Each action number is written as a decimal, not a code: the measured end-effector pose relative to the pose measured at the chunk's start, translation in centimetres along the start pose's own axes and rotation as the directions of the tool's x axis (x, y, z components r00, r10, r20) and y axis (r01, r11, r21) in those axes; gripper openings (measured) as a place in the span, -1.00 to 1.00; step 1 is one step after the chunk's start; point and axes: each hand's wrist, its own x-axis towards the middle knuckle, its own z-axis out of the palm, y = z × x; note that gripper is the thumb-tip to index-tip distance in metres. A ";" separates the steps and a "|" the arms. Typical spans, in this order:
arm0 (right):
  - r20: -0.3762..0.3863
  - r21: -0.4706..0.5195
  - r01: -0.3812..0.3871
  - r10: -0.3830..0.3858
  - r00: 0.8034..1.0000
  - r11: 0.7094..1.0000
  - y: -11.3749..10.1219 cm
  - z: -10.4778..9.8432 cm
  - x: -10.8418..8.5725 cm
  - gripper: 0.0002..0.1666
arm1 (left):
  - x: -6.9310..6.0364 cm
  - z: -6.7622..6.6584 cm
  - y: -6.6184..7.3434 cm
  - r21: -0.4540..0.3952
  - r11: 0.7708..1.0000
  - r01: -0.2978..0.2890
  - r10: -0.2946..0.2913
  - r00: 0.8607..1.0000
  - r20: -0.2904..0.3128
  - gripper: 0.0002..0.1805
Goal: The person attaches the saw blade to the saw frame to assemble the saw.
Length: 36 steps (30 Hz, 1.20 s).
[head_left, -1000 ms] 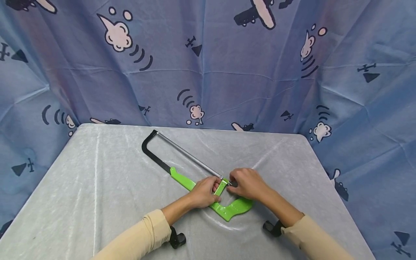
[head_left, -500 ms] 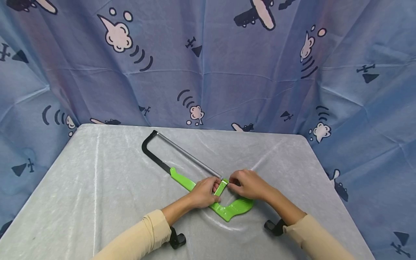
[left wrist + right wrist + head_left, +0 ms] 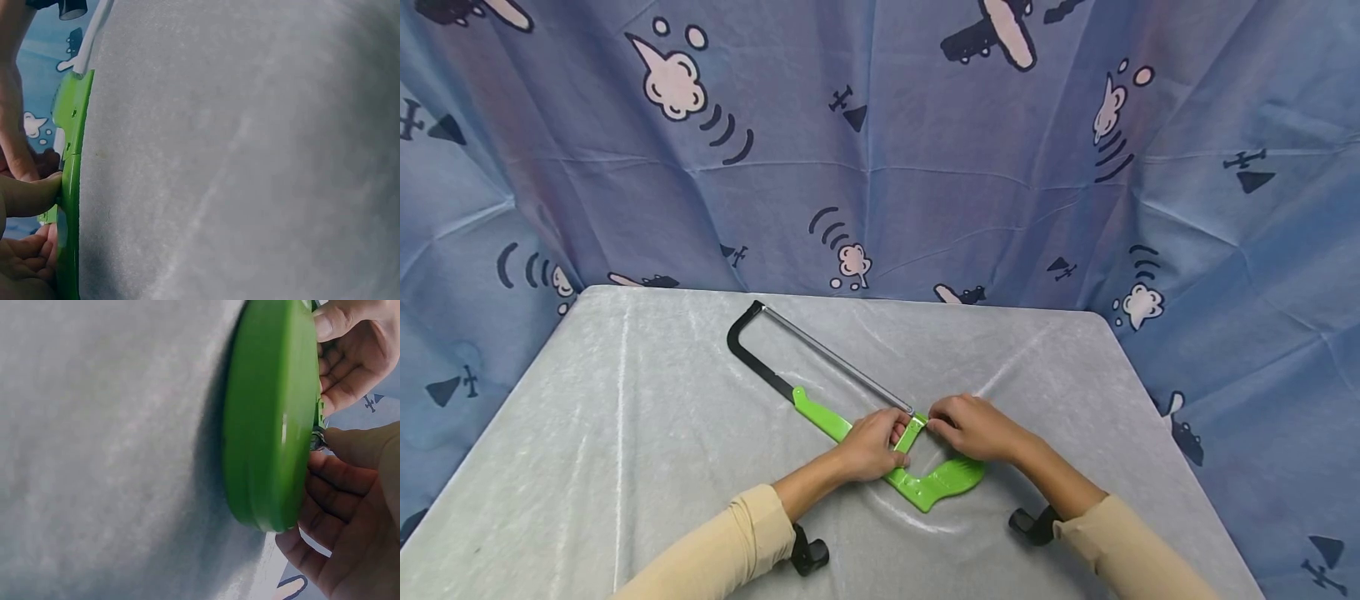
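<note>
A hacksaw (image 3: 822, 416) with a bright green body and a black front bow lies slanted across the cloth. Its silvery blade side (image 3: 837, 358) faces the far edge. My left hand (image 3: 867, 446) grips the green upright near the handle, thumb on the near side. At the rear end of the blade, my right hand (image 3: 973, 427) pinches a small dark metal nut (image 3: 317, 439), seen in the right wrist view between thumb and fingers. From the head the nut is hidden by my fingers. The green handle (image 3: 953, 477) rests just below my right hand.
A pale grey cloth (image 3: 662, 458) covers the table. Behind it hangs a blue patterned curtain (image 3: 910, 208). Black wrist mounts (image 3: 809, 552) sit by both beige sleeves (image 3: 730, 533).
My right fingers have turned a little and dropped slightly at the nut, whose dark shape showed between them a second ago. The left hand and the hacksaw have stayed put.
</note>
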 end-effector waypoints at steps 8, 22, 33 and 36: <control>0.040 0.100 -0.004 0.000 0.999 0.995 0.3 -0.1 0.0 -0.81 | 0.0 0.0 0.0 0.002 1.000 -0.009 0.009 1.000 -0.006 -0.51; 0.133 0.356 -0.036 -0.013 0.991 0.934 1.4 0.4 0.5 -0.65 | 0.0 0.1 -0.1 0.015 1.000 -0.018 0.018 1.000 -0.013 -0.51; 0.181 0.474 -0.094 0.007 0.983 0.875 1.7 0.5 0.6 -0.64 | 0.0 0.0 -0.1 0.010 1.000 -0.012 0.012 1.000 -0.004 -0.51; 0.193 0.482 -0.106 0.013 0.981 0.870 1.7 0.5 0.6 -0.64 | 0.0 0.1 -0.1 0.012 1.000 -0.015 0.015 1.000 -0.006 -0.51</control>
